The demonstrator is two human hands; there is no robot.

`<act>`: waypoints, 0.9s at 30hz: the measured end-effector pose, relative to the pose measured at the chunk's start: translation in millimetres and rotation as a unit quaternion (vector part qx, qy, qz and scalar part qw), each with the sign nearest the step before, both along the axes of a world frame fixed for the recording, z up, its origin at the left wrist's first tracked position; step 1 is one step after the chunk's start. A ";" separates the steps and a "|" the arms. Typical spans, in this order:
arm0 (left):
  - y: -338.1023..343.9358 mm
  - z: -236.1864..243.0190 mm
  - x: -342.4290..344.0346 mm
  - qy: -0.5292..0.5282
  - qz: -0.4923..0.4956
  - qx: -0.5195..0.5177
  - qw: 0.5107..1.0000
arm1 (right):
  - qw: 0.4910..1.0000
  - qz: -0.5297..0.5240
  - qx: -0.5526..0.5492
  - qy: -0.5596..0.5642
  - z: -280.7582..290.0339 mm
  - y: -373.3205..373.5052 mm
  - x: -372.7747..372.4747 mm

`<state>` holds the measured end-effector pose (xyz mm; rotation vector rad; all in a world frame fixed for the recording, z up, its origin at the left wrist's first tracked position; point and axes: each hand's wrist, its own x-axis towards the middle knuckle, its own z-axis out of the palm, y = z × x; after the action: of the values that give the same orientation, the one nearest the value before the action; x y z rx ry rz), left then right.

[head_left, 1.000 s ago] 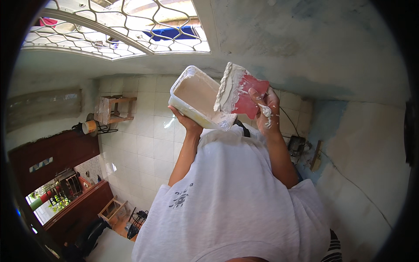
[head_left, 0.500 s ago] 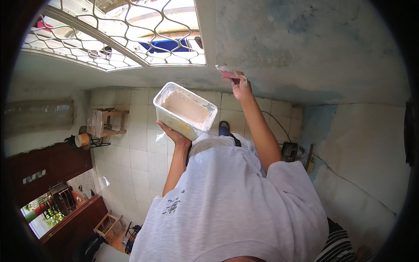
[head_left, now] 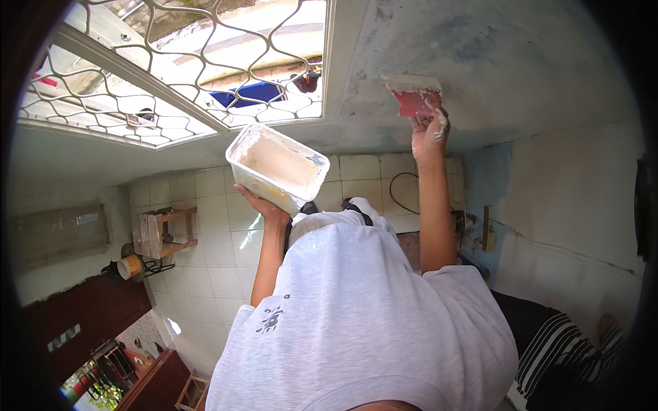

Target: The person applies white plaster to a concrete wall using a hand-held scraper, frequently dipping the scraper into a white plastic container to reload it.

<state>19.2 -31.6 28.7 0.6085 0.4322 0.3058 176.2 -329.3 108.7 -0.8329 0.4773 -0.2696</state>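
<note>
My left hand [head_left: 266, 207] grips a white rectangular plastic tub [head_left: 264, 183] from below and beside it, the tub tilted in front of my waist. Inside lies pale, creamy filler paste [head_left: 279, 162], smeared up the walls and rim. My right hand [head_left: 430, 133] is raised to the wall and closed on a red putty spreader [head_left: 413, 103]. Whitish paste covers the spreader's far edge, which is at the patchy grey-blue wall [head_left: 480, 65], and some paste sticks to my fingers.
A window with a wavy metal grille [head_left: 205, 68] is at upper left. On the tiled floor [head_left: 212, 257] stands a wooden stool [head_left: 164, 233], with a stained bucket [head_left: 129, 266] nearby. A cable [head_left: 394, 185] loops below my right arm. Striped cloth [head_left: 558, 342] lies at lower right.
My right hand has moved up and to the right along the wall with the spreader, which now shows more of its red face. The tub has shifted slightly left as the view turned.
</note>
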 end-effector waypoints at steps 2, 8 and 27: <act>12.7 -12.3 6.7 -0.002 -0.005 0.015 1.000 | 0.996 -0.015 -0.092 0.009 -56.0 7.2 -3.6; 35.2 -9.1 10.7 0.019 -0.050 0.039 0.998 | 0.892 -0.048 -0.429 0.137 -125.6 56.9 27.1; 59.4 -20.1 30.6 -0.004 -0.078 -0.001 0.997 | 0.977 0.011 -0.143 0.158 -169.2 49.4 5.4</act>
<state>49.8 27.8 8.6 0.6350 0.3752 0.1587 181.6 -280.0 -60.5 -1.1707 0.7371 -0.1872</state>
